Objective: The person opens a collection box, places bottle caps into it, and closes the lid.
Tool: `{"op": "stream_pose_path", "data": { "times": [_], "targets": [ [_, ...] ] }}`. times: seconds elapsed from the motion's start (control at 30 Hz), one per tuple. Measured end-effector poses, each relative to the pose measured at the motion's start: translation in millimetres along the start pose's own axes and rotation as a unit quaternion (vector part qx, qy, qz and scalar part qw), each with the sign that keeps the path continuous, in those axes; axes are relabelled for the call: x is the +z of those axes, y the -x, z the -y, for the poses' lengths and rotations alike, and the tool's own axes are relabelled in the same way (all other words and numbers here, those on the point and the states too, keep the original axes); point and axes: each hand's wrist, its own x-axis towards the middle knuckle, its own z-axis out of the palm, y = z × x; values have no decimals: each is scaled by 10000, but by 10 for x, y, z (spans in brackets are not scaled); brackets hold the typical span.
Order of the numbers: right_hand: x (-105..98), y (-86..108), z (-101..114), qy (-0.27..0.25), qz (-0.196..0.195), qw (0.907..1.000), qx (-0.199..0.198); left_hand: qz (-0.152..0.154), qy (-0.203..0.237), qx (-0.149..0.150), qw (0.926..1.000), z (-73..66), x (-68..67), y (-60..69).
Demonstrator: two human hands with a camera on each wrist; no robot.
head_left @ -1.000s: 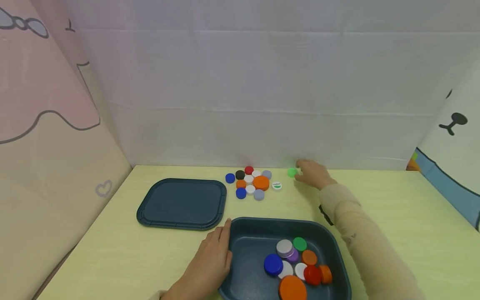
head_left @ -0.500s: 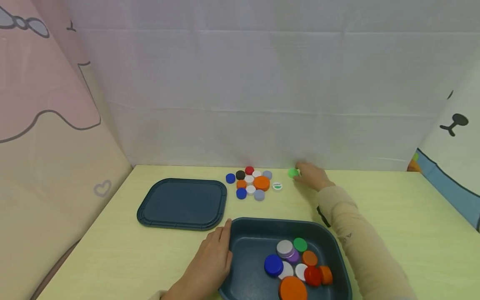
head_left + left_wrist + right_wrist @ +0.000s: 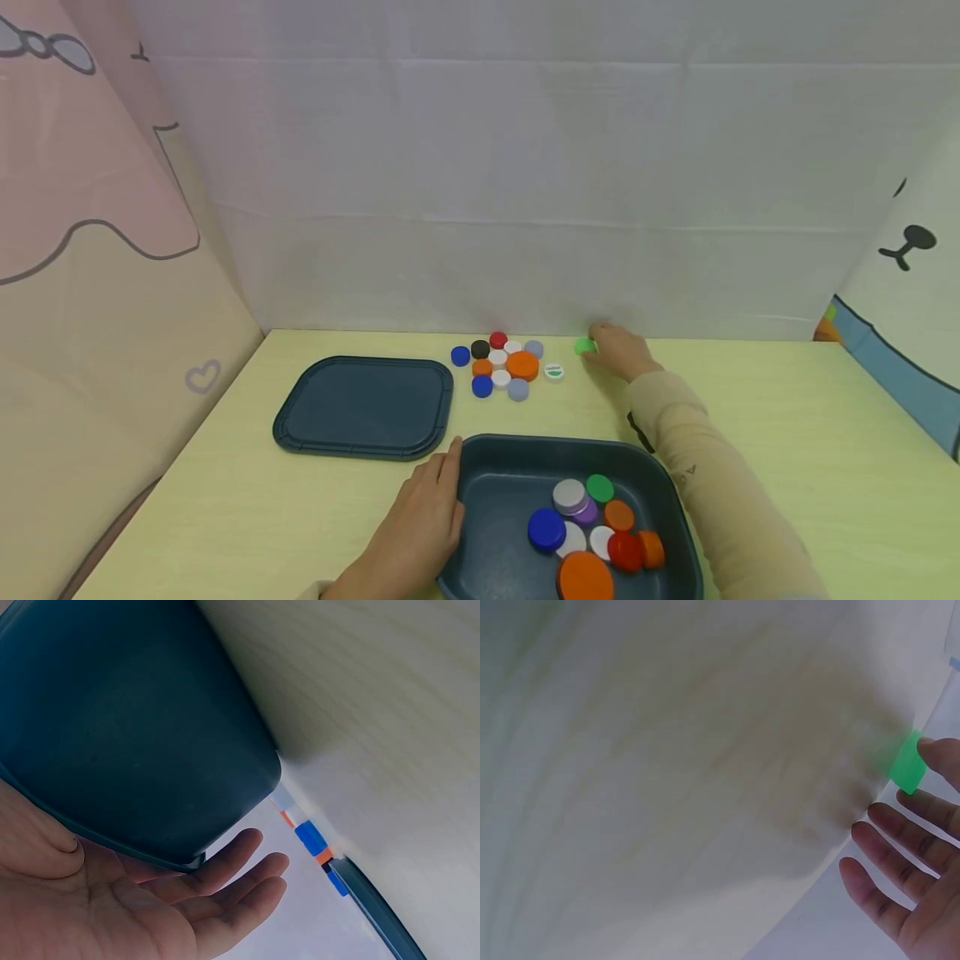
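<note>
Thumb and forefinger of the right hand (image 3: pixel 622 352) pinched a bright green cap (image 3: pixel 909 763), a small smooth disc near the far edge of the table; the other three fingers were spread loosely beside it. The left hand (image 3: pixel 416 517) rested along the left rim of a dark blue-green bin (image 3: pixel 491 517), its fingers extended, three of them clear of the outer wall.

The bin was smooth, with rounded corners and the look of plastic. Round caps lay bunched toward its right side: a thick blue cap (image 3: pixel 547 530), a broad orange cap (image 3: pixel 586 577), a glossy red cap (image 3: pixel 625 552) touching a small orange cap (image 3: pixel 652 550) tipped on its edge, and a pale grey cap (image 3: pixel 569 495) partly over a purple cap (image 3: pixel 587 512).

A flat lid (image 3: pixel 363 408) with a raised border lay beyond the bin, to the left. Between it and the pinched cap sat a cluster of flat round caps (image 3: pixel 497 360), with a white printed cap (image 3: pixel 553 372) just beside them.

The table (image 3: pixel 780 442) was pale yellow with faint wood grain. Behind it hung a greyish-white sheet (image 3: pixel 495 150), creased horizontally; a pink-and-cream panel (image 3: pixel 90 333) with cartoon outlines slanted along the left.
</note>
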Motion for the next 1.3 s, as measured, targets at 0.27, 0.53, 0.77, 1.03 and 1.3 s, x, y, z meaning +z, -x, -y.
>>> {"op": "stream_pose_path", "data": {
  "times": [0.27, 0.53, 0.77, 1.03, 1.3],
  "targets": [
    [-10, 4, -2, -37, 129, 9998, 130, -97, -37, 8, 9999, 1, 6, -2],
    [-50, 38, 7, 159, 160, 9997, 113, -129, -35, 33, 9999, -7, -4, -2],
    [-97, 124, 63, 482, 169, 9986, -128, -178, -32, 72, 9998, -15, -10, 10],
    [-173, 332, 132, 630, -92, 9972, -390, -146, -22, 41, 9999, -8, -3, 10],
    [-310, 599, 232, 663, -606, 9933, -721, -177, -50, 29, 9998, -6, 8, 8]
  ]
}}
